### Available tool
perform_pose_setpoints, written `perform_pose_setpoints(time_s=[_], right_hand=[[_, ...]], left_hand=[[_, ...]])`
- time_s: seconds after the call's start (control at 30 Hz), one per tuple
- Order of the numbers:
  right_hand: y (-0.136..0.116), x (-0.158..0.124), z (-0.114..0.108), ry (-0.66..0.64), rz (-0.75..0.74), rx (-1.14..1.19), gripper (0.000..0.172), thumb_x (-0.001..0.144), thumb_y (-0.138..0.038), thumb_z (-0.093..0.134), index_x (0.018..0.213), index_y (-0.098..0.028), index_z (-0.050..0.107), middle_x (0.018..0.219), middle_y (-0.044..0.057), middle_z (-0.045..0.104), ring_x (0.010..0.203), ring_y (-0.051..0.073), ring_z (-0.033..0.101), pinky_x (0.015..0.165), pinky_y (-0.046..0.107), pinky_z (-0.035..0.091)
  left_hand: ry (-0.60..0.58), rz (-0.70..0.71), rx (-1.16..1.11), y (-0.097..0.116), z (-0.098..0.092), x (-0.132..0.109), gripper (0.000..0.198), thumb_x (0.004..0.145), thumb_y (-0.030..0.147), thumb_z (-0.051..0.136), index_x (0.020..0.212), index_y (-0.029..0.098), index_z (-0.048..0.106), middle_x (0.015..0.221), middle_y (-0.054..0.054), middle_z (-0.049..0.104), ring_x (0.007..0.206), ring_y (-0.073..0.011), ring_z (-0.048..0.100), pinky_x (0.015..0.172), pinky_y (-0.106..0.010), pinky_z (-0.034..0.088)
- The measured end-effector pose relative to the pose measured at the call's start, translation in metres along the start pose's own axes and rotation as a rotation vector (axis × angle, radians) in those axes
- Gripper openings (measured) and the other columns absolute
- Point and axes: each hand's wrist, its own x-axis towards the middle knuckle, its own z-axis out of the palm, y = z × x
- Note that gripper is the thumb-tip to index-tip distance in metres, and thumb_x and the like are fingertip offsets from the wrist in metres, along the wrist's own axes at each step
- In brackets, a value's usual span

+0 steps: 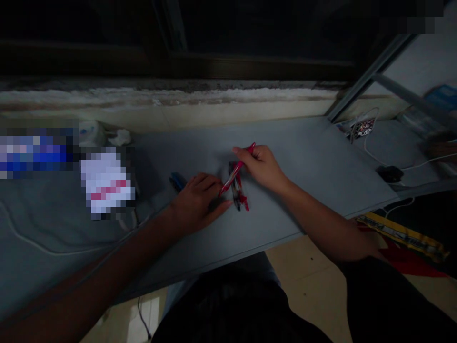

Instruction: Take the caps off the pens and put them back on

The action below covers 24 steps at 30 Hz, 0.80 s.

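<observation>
My right hand [263,166] pinches a red pen [236,170] near its top end and holds it slanted over a small pile of red and black pens [240,195] on the grey desk [307,162]. My left hand [198,200] lies palm down on the desk just left of that pile, fingers stretched toward the pens and the red pen's lower tip. A blue pen [176,181] lies on the desk just beyond my left hand.
A white cable [35,245] snakes over the left of the desk near blurred packages [107,183]. At the right, a second desk holds a charger [364,127], a black mouse-like object [390,173] and cords. A windowsill runs behind. Another person's hand [442,150] shows far right.
</observation>
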Motion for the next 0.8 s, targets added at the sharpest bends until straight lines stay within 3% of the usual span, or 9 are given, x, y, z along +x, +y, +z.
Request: perform_pose_setpoints(time_s=[0.17, 0.4, 0.5, 0.57, 0.67, 0.8], right_hand=[[0.012, 0.010, 0.003, -0.069, 0.038, 0.050, 0.064, 0.094, -0.067, 0.056, 0.053, -0.022, 0.037, 0.048, -0.008, 0.026, 0.046, 0.007, 0.025, 0.050, 0.028, 0.021], [0.004, 0.016, 0.014, -0.151, 0.054, 0.069, 0.066, 0.094, -0.070, 0.055, 0.053, -0.022, 0.037, 0.046, -0.009, 0.028, 0.046, 0.007, 0.028, 0.051, 0.027, 0.024], [-0.001, 0.005, 0.015, -0.197, 0.094, 0.101, 0.066, 0.096, -0.067, 0.055, 0.052, -0.022, 0.036, 0.046, -0.009, 0.027, 0.045, 0.007, 0.027, 0.049, 0.028, 0.023], [-0.004, -0.003, 0.015, -0.205, 0.118, 0.161, 0.066, 0.096, -0.067, 0.056, 0.053, -0.022, 0.034, 0.046, -0.009, 0.026, 0.044, 0.007, 0.025, 0.048, 0.027, 0.022], [-0.006, -0.008, 0.015, -0.162, 0.148, 0.241, 0.066, 0.094, -0.067, 0.059, 0.052, -0.022, 0.034, 0.045, -0.009, 0.027, 0.043, 0.006, 0.025, 0.046, 0.027, 0.022], [-0.004, -0.005, 0.014, -0.238, 0.254, 0.360, 0.067, 0.096, -0.060, 0.061, 0.047, -0.023, 0.035, 0.037, -0.009, 0.031, 0.035, 0.006, 0.029, 0.042, 0.026, 0.026]], left_hand=[[0.014, -0.034, 0.095, 0.004, -0.007, 0.000, 0.026, 0.104, 0.041, 0.052, 0.095, 0.019, 0.065, 0.095, -0.010, 0.068, 0.090, -0.0258, 0.064, 0.087, -0.043, 0.053], [0.196, -0.061, 0.218, -0.006, -0.010, -0.009, 0.025, 0.107, 0.036, 0.048, 0.103, 0.018, 0.064, 0.084, -0.006, 0.070, 0.076, -0.0217, 0.066, 0.076, -0.037, 0.052], [0.248, 0.008, 0.255, -0.006, -0.011, -0.012, 0.023, 0.107, 0.034, 0.050, 0.098, 0.017, 0.064, 0.081, -0.006, 0.070, 0.072, -0.0208, 0.066, 0.070, -0.034, 0.052], [0.221, 0.080, 0.271, -0.004, -0.014, -0.013, 0.026, 0.107, 0.031, 0.051, 0.089, 0.018, 0.064, 0.076, -0.005, 0.068, 0.070, -0.0208, 0.065, 0.068, -0.034, 0.052], [0.225, 0.044, 0.256, -0.002, -0.020, -0.014, 0.023, 0.107, 0.029, 0.049, 0.096, 0.018, 0.065, 0.078, -0.005, 0.070, 0.071, -0.0198, 0.066, 0.069, -0.032, 0.053], [0.262, 0.033, 0.294, -0.004, -0.022, -0.013, 0.019, 0.108, 0.029, 0.048, 0.104, 0.019, 0.064, 0.081, -0.004, 0.071, 0.070, -0.0190, 0.067, 0.067, -0.031, 0.052]])
